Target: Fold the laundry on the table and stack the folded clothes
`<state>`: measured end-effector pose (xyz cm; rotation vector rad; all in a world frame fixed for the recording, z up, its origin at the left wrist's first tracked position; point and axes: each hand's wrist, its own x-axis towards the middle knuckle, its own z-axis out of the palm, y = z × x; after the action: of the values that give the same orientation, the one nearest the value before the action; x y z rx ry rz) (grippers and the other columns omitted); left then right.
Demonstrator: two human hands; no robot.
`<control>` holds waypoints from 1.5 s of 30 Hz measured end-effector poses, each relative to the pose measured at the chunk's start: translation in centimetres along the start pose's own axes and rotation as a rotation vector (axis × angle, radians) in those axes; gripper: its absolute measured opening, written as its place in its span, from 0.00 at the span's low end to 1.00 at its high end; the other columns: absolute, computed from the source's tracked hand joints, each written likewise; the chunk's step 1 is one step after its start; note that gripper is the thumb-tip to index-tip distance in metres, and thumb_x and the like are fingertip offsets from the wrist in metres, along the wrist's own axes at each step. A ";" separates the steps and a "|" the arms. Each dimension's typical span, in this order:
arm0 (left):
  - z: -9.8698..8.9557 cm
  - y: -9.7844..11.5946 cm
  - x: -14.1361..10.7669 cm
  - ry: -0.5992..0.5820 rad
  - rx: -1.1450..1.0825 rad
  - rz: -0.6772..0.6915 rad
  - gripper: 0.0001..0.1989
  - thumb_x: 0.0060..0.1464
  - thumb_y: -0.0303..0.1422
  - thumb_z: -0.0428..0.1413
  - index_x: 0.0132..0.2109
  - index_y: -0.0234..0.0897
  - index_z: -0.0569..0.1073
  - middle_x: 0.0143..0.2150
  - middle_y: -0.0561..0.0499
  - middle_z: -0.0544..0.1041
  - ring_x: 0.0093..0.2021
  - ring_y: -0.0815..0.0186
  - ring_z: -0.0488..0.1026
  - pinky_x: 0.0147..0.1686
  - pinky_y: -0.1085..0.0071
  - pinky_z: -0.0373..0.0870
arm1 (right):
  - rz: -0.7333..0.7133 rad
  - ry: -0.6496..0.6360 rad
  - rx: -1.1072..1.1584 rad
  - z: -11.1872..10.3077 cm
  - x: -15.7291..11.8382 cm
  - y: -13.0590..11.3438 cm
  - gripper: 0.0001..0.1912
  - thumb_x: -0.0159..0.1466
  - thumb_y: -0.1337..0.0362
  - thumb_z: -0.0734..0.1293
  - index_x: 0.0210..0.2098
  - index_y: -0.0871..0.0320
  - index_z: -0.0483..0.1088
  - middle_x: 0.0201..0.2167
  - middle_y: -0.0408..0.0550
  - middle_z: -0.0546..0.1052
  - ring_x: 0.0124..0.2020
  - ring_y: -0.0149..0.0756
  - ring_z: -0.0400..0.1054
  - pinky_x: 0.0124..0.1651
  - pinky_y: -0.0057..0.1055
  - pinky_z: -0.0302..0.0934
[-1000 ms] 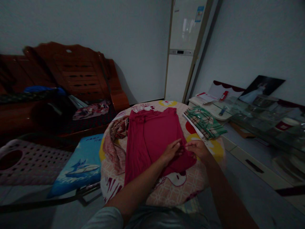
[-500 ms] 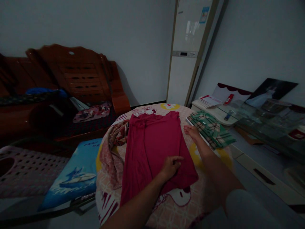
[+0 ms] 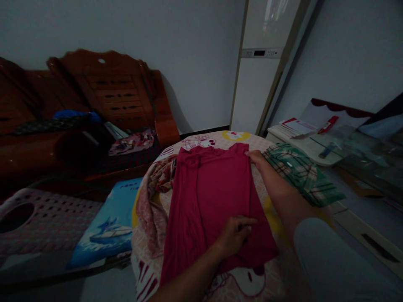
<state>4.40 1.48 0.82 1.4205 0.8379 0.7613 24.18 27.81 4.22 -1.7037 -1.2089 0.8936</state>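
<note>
The pink shirt [image 3: 222,188] lies spread on the cloth-covered tabletop [image 3: 219,139]. The left hand [image 3: 235,235] rests low on it, loosely open, index finger extended; the right hand [image 3: 253,157] meets the far right corner, though whether it pinches fabric I cannot tell. Press lightly with the left and draw that edge straight, without dragging wrinkles in.
</note>
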 end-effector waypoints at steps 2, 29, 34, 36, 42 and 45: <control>-0.2 0.9 -0.7 -0.032 -0.037 -0.018 0.19 0.56 0.35 0.55 0.52 0.35 0.79 0.30 0.51 0.70 0.27 0.72 0.63 0.26 0.76 0.58 | -0.029 -0.023 0.037 0.5 0.2 -1.2 0.09 0.54 0.64 0.69 0.30 0.65 0.76 0.22 0.45 0.76 0.25 0.31 0.68 0.28 0.24 0.60; -3.9 -1.3 -5.4 -0.053 -0.136 -0.352 0.16 0.44 0.28 0.59 0.43 0.31 0.81 0.31 0.51 0.77 0.24 0.72 0.71 0.28 0.73 0.73 | -0.198 -0.428 0.258 11.9 -4.6 -3.5 0.16 0.58 0.56 0.68 0.41 0.59 0.77 0.39 0.48 0.80 0.46 0.41 0.71 0.50 0.39 0.65; -4.8 -1.4 -5.9 -0.057 -0.150 -0.358 0.17 0.45 0.33 0.61 0.44 0.31 0.79 0.34 0.49 0.79 0.24 0.70 0.74 0.25 0.73 0.73 | -0.176 -0.451 0.284 11.1 -5.9 -2.7 0.17 0.62 0.54 0.66 0.46 0.55 0.76 0.46 0.51 0.79 0.49 0.39 0.70 0.50 0.42 0.66; -4.9 -1.3 -6.0 -0.085 -0.181 -0.365 0.20 0.46 0.36 0.61 0.46 0.31 0.78 0.29 0.50 0.78 0.25 0.68 0.76 0.26 0.73 0.73 | -0.184 -0.413 0.303 9.4 -6.1 -2.5 0.17 0.62 0.53 0.66 0.46 0.54 0.76 0.47 0.51 0.79 0.49 0.39 0.71 0.50 0.42 0.66; -5.0 -1.5 -6.0 -0.138 -0.166 -0.439 0.25 0.47 0.40 0.62 0.50 0.30 0.74 0.22 0.53 0.75 0.22 0.66 0.75 0.22 0.74 0.70 | -0.212 -0.231 0.247 3.7 -8.4 0.3 0.16 0.59 0.58 0.66 0.43 0.57 0.78 0.45 0.53 0.81 0.47 0.41 0.74 0.48 0.39 0.68; -4.9 -1.1 -6.0 -0.134 -0.153 -0.416 0.25 0.47 0.40 0.61 0.49 0.29 0.74 0.21 0.54 0.74 0.22 0.66 0.75 0.22 0.74 0.70 | -0.223 -0.189 0.187 1.8 -11.2 2.4 0.17 0.57 0.59 0.67 0.44 0.57 0.78 0.44 0.52 0.81 0.46 0.42 0.74 0.48 0.39 0.69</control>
<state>-2.98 -1.13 0.07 1.0986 0.9119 0.3985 20.30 17.03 2.22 -1.3304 -1.3640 1.0116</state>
